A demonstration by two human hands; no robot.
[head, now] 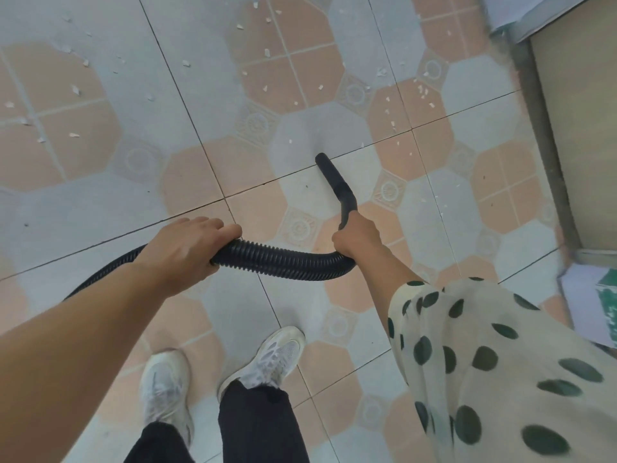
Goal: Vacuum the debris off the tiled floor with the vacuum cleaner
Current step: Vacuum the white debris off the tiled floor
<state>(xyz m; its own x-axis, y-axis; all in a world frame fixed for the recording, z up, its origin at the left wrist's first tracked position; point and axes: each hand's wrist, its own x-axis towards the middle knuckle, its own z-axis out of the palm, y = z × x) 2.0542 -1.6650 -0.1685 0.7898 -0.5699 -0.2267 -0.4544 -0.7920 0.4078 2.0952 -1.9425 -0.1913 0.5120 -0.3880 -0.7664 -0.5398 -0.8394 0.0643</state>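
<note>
As I see it on the head cam, the L hand [190, 248] grips the black ribbed hose [277, 260] from above, fingers curled over the top and thumb tucked under, no gap showing. R hand [359, 237] is a tight fist round the lower end of the rigid black wand [335, 182], right where the hose joins it, fingers fully wrapped. Btwn the 2 hands the hose sags in a shallow curve; behind the L hand it runs under the forearm and off toward bottom-left. Wand bends just above the R fist and slants away from me, tip down at a grey tile beside a grout line, approx centre of view; I can't tell if the tip touches the tiled floor [207, 78]. Debris [267, 52], small white flecks, lies scattered over the far half of the floor, mostly beyond the tip and out to both sides; one fleck sits near the tip. Bottom of view: 2 white shoes [273, 357] and dark trousers [260, 426]. R arm has a cream sleeve [484, 355] w/ dark green dots. At the R edge a tan board [581, 128] runs along the floor, w/ white and green papers [597, 305] near its close end.
</note>
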